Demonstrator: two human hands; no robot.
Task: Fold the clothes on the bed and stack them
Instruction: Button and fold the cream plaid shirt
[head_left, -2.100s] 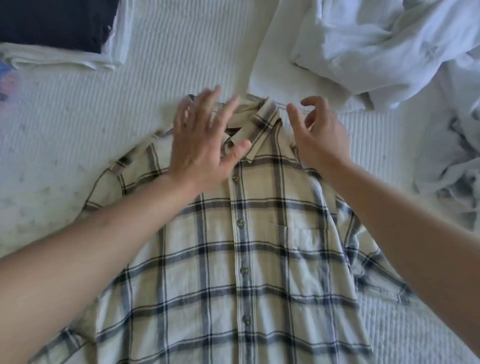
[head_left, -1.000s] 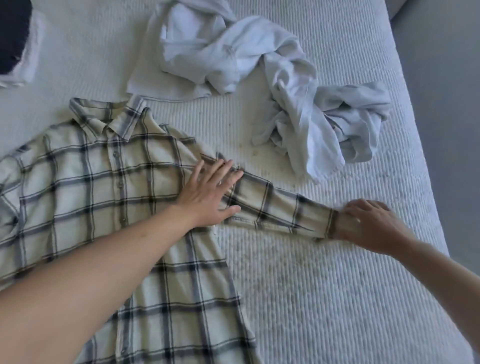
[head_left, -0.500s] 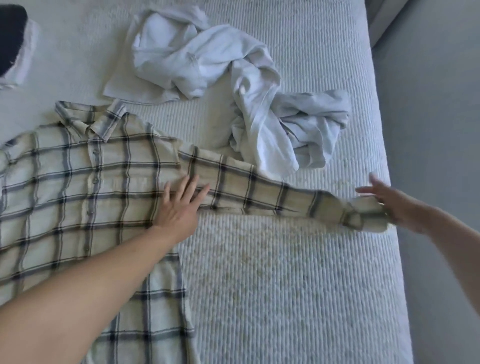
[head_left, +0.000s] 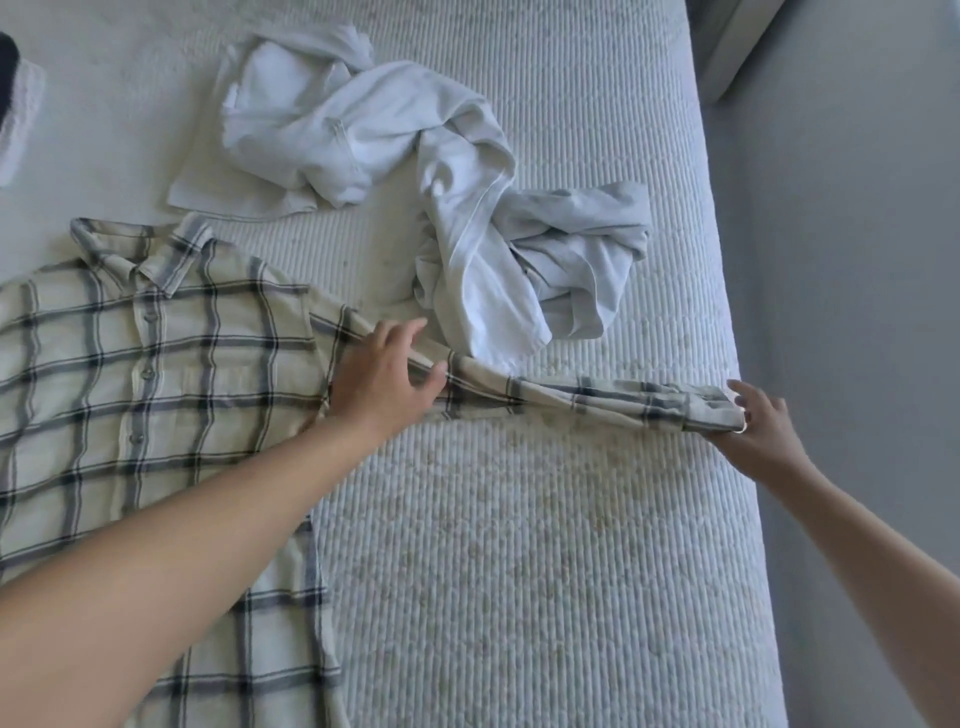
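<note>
Pressing: left hand (head_left: 382, 382), fingers spread flat on plaid shirt (head_left: 156, 374) shoulder.
Right hand (head_left: 761, 428): fingers clamped on shirt's sleeve cuff (head_left: 711, 413), stretched out.
Shirt: face up on bed (head_left: 519, 571).
White clothes (head_left: 441, 182): crumpled beyond the shirt.

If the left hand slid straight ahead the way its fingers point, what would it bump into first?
The left hand points up and to the right along the plaid shirt sleeve. Straight on, it would probably meet the crumpled white garment lying just past the sleeve, though how high that bunches is hard to judge.

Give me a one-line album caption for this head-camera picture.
Left hand pins the plaid shirt at the shoulder while the right hand holds its sleeve cuff stretched across the bed.
</note>
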